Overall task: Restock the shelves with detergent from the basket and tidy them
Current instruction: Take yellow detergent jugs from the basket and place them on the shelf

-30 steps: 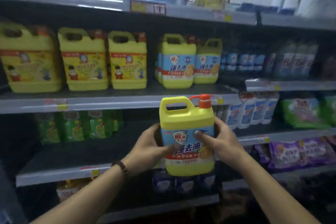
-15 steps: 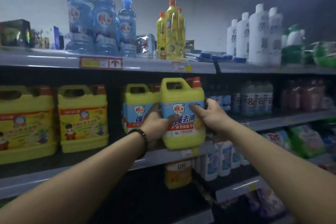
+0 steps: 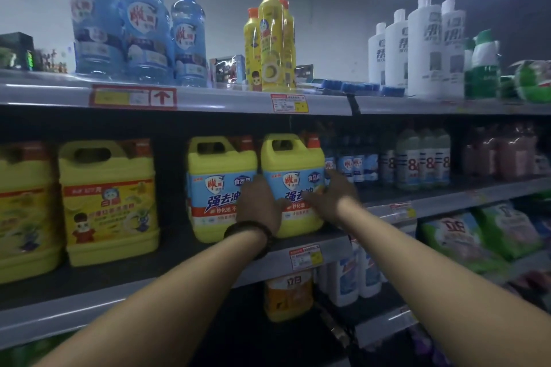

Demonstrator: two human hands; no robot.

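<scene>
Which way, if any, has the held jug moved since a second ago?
Yes. The jug went up and back: from below the shelf onto it, standing right of the matching jug, left hand and right hand gripping it.

The left yellow plastic jug [image 3: 222,188] has a blue label that reads 强去油 in big letters and 食品用 in a small badge — the right yellow plastic jug [image 3: 293,164] shows 食品用 and just 强去. The orange plastic bottle [image 3: 288,295] below says 立白, the grey bottles [image 3: 423,158] say "8&", and the red-edged shelf tag [image 3: 134,96] has an up arrow.
</scene>
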